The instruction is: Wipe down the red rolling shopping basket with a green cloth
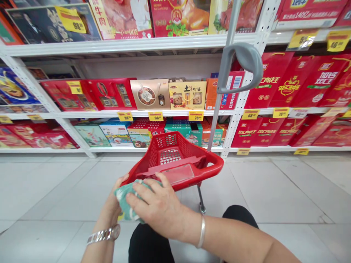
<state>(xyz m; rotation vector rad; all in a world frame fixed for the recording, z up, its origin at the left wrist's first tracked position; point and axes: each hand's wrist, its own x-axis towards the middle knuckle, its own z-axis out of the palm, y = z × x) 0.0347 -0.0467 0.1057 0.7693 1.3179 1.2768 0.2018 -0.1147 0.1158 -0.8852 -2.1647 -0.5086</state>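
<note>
A red plastic shopping basket (175, 153) on wheels stands tilted in front of me, with a grey pull handle (241, 65) rising at its right. My right hand (156, 204) lies over a green patterned cloth (124, 202) and presses it against the basket's near rim. My left hand (115, 202), with a metal watch at the wrist, sits under and behind the cloth, its fingers mostly hidden, thumb touching the rim. A silver bangle circles my right wrist.
White store shelves (137, 45) carry red and coloured gift boxes (296, 80) with yellow price tags (155, 116). A light tiled floor (274, 190) stretches between me and the shelves. My dark trousers (148, 244) show at the bottom.
</note>
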